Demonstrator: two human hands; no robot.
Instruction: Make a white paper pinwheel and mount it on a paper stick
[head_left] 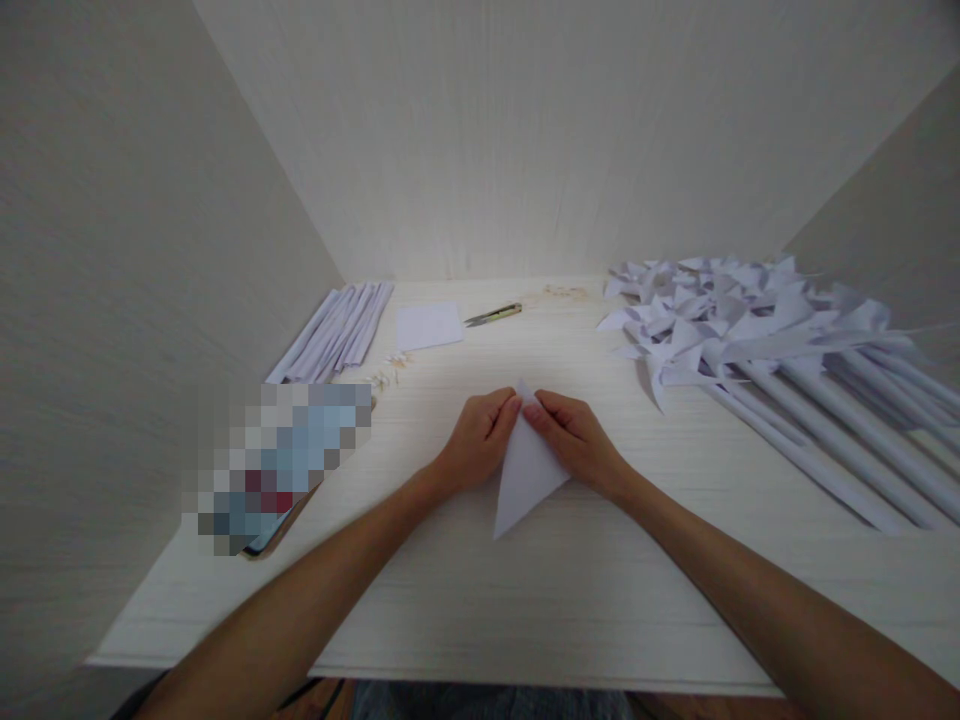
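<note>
My left hand (478,440) and right hand (574,440) pinched the top corner of a folded white paper triangle (523,478), flat on the pale woodgrain desk (525,600). Paper pinwheels (750,330) lay heaped right, rolled paper sticks (341,330) left.

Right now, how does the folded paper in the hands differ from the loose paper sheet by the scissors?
The folded paper is a triangle; the paper sheet is a flat rectangle. The folded paper is pinched at its top corner by the left hand and the right hand; the paper sheet lies untouched at the back of the table, left of the scissors. Both are plain white and rest on the table.
</note>
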